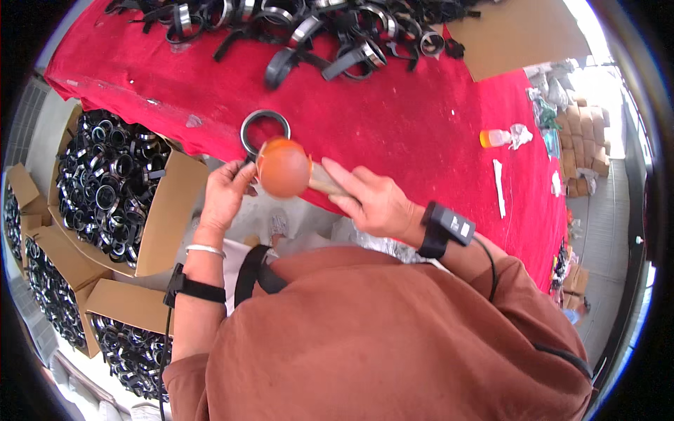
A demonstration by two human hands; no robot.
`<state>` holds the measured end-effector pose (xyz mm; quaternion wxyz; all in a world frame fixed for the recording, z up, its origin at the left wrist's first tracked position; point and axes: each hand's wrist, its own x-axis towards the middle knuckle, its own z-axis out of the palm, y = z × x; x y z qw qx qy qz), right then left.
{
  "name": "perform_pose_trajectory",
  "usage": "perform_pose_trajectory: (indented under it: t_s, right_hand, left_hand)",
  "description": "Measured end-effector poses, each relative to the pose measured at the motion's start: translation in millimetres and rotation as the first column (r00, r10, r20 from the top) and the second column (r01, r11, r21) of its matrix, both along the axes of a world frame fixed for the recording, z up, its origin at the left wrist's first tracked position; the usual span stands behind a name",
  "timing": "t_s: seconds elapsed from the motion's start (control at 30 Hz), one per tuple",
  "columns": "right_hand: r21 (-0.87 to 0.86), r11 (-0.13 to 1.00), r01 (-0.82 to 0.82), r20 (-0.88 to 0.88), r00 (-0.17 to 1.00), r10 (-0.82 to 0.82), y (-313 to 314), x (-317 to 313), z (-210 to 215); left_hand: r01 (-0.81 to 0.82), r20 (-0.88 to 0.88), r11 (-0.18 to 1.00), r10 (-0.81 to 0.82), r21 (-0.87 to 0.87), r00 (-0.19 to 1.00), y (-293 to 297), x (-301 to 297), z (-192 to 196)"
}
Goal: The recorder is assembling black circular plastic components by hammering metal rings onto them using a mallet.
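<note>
An orange mallet [283, 168] with a round head sits between the two hands, at the near edge of the red desk [421, 105]. The right hand [372, 200] is closed around its wooden handle. The left hand [226, 191] pinches a dark ring [265, 130] lying just past the mallet head. Open brown boxes [168, 210] full of black rings stand to the left. More rings [309, 28] are piled at the far side. A small orange bottle [495, 137] lies to the right.
</note>
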<state>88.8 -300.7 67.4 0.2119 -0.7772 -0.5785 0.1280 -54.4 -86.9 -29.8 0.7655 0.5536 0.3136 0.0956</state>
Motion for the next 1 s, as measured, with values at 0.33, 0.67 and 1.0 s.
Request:
perform_pose_trajectory:
  t_s: [0.33, 0.67, 1.0]
  right_hand:
    - [-0.077, 0.981, 0.176, -0.067, 0.981, -0.181, -28.9, -15.8, -1.7]
    - [-0.224, 0.859, 0.461, -0.529, 0.682, -0.504, -50.7, 5.7, 8.2]
    - [-0.025, 0.893, 0.449, -0.521, 0.757, -0.395, -57.6, 2.4, -12.2]
  left_hand:
    - [0.039, -0.045, 0.999, -0.038, 0.035, 0.998, 1.5, -3.2, -4.7]
    - [-0.184, -0.089, 0.966, 0.203, 0.183, 0.975, 63.8, -119.5, 28.6]
    - [-0.133, -0.094, 0.688, 0.281, 0.714, 0.955, 62.8, -0.1, 73.7]
